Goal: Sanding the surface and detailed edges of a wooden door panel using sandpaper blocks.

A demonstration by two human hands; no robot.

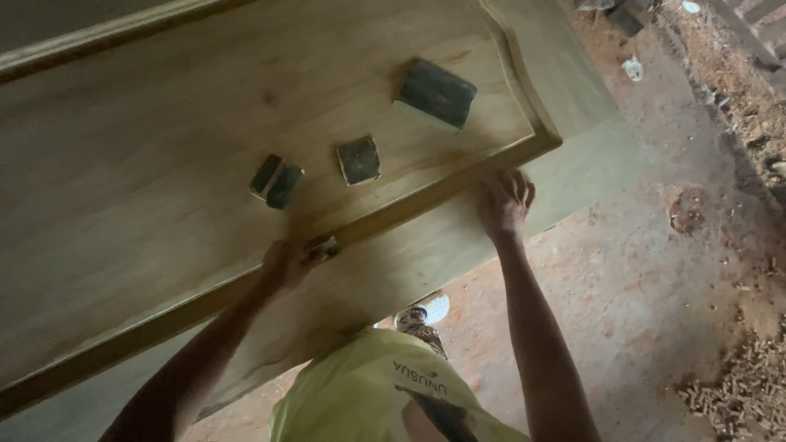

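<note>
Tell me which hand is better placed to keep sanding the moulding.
Left, probably. The left hand already presses a small sanding pad on the moulding; the right hand lies flat on the wood, without a pad.

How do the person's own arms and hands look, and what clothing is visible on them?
Both arms are bare, with no sleeves reaching the forearms. The left hand and right hand wear no gloves, and no watch or ring is visible. Below is a yellow-green garment with dark lettering.

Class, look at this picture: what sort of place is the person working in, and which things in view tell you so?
Probably a woodworking shop: a large pale wooden panel with a moulded frame, worn sanding blocks lying on it, and wood shavings on the dirt floor.
</note>
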